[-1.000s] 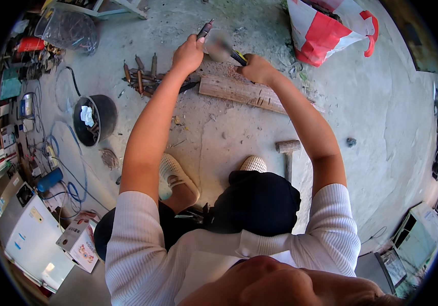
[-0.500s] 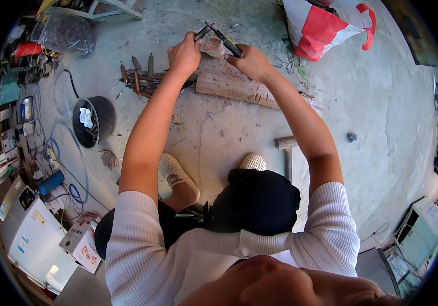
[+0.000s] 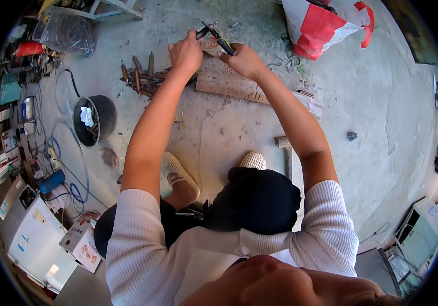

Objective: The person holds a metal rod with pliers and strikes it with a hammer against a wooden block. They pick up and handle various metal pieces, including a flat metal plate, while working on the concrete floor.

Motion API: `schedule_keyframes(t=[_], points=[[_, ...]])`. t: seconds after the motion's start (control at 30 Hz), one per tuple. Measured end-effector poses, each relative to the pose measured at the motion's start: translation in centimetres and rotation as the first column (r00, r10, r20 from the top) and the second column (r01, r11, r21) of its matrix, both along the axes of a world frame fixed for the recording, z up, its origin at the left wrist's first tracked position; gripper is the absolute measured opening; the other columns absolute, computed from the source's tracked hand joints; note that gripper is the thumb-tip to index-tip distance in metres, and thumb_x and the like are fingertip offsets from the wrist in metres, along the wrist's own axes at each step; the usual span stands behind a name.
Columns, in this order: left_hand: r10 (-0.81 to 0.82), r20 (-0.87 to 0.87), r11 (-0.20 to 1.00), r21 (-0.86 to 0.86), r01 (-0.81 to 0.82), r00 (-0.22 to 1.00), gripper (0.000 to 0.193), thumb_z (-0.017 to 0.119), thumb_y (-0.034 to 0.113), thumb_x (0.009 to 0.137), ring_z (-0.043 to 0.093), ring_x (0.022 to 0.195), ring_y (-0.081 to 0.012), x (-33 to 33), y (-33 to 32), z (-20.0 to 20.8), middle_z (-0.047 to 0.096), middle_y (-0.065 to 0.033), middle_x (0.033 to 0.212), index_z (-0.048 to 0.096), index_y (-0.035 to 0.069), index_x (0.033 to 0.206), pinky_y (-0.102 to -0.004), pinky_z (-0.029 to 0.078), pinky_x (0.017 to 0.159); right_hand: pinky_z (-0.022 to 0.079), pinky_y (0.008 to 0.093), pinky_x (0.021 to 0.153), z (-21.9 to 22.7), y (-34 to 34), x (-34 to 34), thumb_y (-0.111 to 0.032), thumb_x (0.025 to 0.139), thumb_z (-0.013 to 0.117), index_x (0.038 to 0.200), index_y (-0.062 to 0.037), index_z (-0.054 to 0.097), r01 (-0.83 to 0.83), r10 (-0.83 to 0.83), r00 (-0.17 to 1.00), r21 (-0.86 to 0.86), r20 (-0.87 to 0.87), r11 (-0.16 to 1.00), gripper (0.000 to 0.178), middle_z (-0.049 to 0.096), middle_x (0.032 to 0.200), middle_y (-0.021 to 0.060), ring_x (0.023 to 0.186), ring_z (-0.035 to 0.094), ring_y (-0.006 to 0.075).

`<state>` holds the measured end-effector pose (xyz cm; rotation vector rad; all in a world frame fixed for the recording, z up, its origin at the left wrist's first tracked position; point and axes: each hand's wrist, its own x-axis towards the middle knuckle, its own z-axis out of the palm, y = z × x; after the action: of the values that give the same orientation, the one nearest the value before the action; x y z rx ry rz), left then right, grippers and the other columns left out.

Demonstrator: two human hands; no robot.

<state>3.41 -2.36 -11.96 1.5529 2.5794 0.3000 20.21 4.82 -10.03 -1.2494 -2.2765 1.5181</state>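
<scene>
Dark-grey rod [image 3: 202, 33] gripped, L hand [image 3: 186, 53] | blk/yel pliers [image 3: 223, 45] gripped, R hand [image 3: 244, 60]

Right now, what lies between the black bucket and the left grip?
In the head view, a pile of rod-like pieces lies between the bucket and the left grip.

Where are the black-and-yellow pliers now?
Head view, top centre: the pliers are in the right hand, tips by the dark cylinder in the left hand, beyond the wooden plank.

L hand [image 3: 185, 53] holds dk rod [image 3: 202, 33]; R hand [image 3: 242, 60] w/ blk-yel pliers [image 3: 224, 45] at its tip (wood plank [image 3: 229, 86] nearby).
</scene>
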Motion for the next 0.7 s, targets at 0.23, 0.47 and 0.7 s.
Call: schedule_keyframes(t=[0.23, 0.47, 0.7], points=[[0.060, 0.137, 0.997, 0.038, -0.066, 0.989, 0.032, 0.043, 0.030, 0.096, 0.062, 0.090, -0.0413, -0.4, -0.2, -1.5, 0.067, -0.0212, 0.091, 0.040, 0.007, 0.119, -0.0518, 0.037, 0.080, 0.048, 0.0421, 0.076, -0.3, -0.7, 0.0, -0.039, 0.078, 0.065, 0.099, 0.0008, 0.060, 0.012, -0.005, 0.995, 0.074, -0.098, 0.997, 0.045, 0.065, 0.087, 0.0222, 0.085, 0.063, 0.0383], [0.067, 0.253, 0.996, 0.045, -0.080, 0.965, 0.033, 0.041, 0.031, 0.096, 0.060, 0.097, -0.0436, -0.9, -0.4, -3.1, 0.066, -0.0222, 0.098, 0.036, 0.007, 0.119, -0.0538, 0.036, 0.084, 0.048, 0.0421, 0.077, -0.5, -0.3, -0.4, -0.038, 0.078, 0.066, 0.104, 0.0008, 0.059, 0.007, 0.002, 0.996, 0.113, -0.084, 0.994, 0.047, 0.065, 0.087, 0.0224, 0.087, 0.063, 0.0385], [0.073, 0.301, 0.996, 0.019, -0.082, 0.951, 0.034, 0.040, 0.033, 0.096, 0.061, 0.099, -0.0398, -1.4, -0.3, -3.1, 0.067, -0.0181, 0.097, 0.036, 0.007, 0.119, -0.0497, 0.038, 0.085, 0.049, 0.0420, 0.079, -0.3, -0.3, -0.6, -0.037, 0.077, 0.068, 0.110, 0.0008, 0.056, 0.086, -0.054, 0.981, 0.170, -0.184, 0.982, 0.052, 0.064, 0.092, 0.0237, 0.089, 0.062, 0.0382]])
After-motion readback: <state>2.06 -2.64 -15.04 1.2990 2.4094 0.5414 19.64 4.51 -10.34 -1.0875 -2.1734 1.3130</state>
